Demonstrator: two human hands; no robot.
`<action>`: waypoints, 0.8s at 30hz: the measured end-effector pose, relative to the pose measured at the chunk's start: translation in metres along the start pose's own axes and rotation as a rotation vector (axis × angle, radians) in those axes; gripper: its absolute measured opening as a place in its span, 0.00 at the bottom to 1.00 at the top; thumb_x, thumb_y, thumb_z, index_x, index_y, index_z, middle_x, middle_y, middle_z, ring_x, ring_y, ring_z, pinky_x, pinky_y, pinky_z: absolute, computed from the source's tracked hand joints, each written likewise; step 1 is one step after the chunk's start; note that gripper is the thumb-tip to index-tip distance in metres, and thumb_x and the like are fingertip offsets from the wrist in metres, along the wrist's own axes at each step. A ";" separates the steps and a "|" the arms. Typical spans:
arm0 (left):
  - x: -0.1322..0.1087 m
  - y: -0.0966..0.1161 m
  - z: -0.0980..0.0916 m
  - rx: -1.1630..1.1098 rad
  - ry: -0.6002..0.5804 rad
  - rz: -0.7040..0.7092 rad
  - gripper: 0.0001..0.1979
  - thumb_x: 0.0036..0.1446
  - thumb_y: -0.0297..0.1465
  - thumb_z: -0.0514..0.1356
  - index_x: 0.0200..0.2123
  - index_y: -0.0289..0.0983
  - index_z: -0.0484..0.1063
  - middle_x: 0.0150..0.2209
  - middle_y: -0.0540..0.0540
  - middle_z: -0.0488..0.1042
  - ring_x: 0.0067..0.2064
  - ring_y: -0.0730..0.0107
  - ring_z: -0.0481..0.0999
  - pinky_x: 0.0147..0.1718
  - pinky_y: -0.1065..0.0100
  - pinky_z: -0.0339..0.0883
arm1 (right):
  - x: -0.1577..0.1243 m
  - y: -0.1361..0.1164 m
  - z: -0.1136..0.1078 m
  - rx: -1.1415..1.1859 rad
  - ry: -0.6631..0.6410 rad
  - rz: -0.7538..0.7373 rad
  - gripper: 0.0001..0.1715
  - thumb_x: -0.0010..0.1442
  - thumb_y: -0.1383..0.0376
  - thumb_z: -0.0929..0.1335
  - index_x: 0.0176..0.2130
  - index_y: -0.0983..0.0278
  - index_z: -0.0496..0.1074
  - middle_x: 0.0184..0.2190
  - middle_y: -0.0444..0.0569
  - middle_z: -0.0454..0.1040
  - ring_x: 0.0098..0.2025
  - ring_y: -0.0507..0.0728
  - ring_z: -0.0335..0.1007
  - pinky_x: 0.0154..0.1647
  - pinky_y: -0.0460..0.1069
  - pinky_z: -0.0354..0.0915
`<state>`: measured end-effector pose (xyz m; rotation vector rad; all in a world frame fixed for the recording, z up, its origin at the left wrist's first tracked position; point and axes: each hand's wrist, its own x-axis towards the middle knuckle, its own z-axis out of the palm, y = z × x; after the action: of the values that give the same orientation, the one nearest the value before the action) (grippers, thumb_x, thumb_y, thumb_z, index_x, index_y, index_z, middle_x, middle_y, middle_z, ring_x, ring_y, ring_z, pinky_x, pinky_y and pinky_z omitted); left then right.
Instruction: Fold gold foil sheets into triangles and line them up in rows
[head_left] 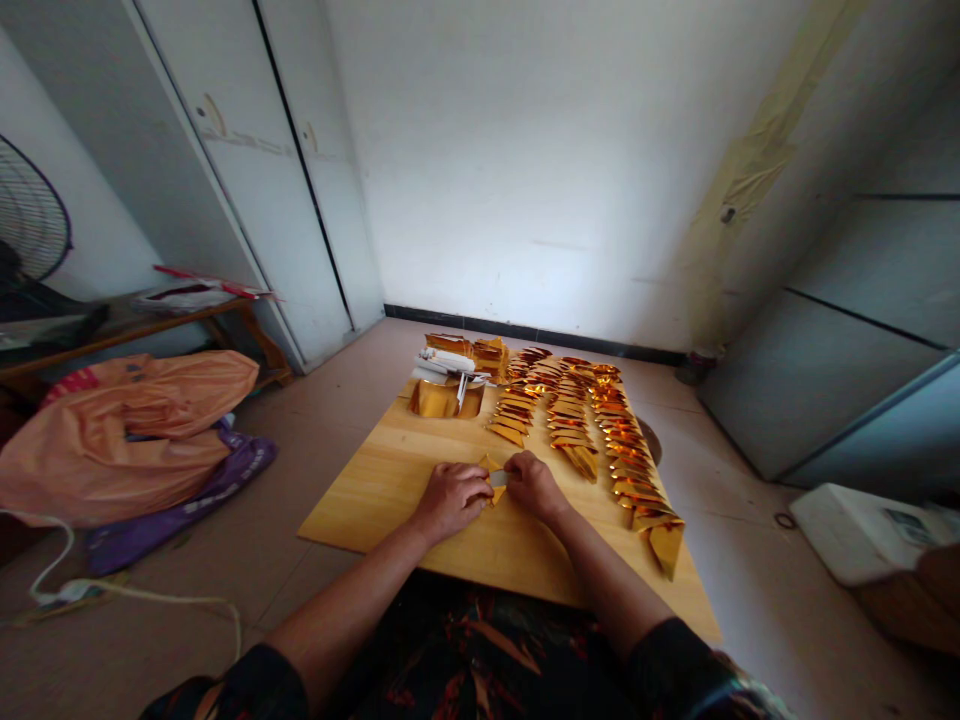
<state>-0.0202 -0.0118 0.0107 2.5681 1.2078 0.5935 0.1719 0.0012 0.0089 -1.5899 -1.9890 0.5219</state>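
Between my hands, low over the near middle of the board, is a small piece of gold foil paper (498,495) with a pale strip (497,479) lying across it. My left hand (452,497) has its fingers closed on the left side of the foil paper. My right hand (535,483) is closed at the right end of the pale strip; its fingertips partly hide what they pinch. Beyond them, several rows of folded gold foil pieces (571,412) overlap one another. One more row (626,455) runs down the board's right side.
The wooden board (360,490) is before me. At its far left are a gold container (435,400), pale strips (444,362) and gold foil stacks (491,355). An orange bag (150,420) and a cable (172,598) lie left; a white box (862,535) stands right.
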 end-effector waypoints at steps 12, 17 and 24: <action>0.001 0.020 0.010 0.148 -0.002 -0.042 0.16 0.54 0.26 0.57 0.44 0.46 0.74 0.44 0.45 0.74 0.45 0.58 0.69 0.42 0.59 0.61 | -0.035 -0.007 -0.001 -0.235 -0.070 -0.193 0.10 0.56 0.73 0.64 0.37 0.64 0.72 0.32 0.48 0.74 0.36 0.54 0.67 0.39 0.46 0.61; 0.007 -0.001 -0.003 0.063 -0.044 0.019 0.20 0.52 0.26 0.58 0.48 0.46 0.72 0.43 0.48 0.77 0.43 0.62 0.72 0.43 0.61 0.61 | -0.035 -0.007 0.002 -0.383 -0.061 -0.333 0.09 0.63 0.68 0.63 0.36 0.63 0.73 0.32 0.49 0.74 0.35 0.54 0.65 0.38 0.46 0.59; 0.024 -0.028 -0.011 -0.057 -0.107 0.153 0.14 0.51 0.28 0.58 0.41 0.42 0.76 0.37 0.48 0.78 0.41 0.65 0.74 0.41 0.68 0.64 | -0.025 -0.010 0.000 -0.470 -0.106 -0.411 0.12 0.64 0.65 0.63 0.32 0.63 0.74 0.31 0.49 0.73 0.34 0.54 0.64 0.35 0.47 0.58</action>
<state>-0.0306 0.0249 0.0165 2.6237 0.9530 0.5061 0.1686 -0.0250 0.0107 -1.3532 -2.5679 -0.0294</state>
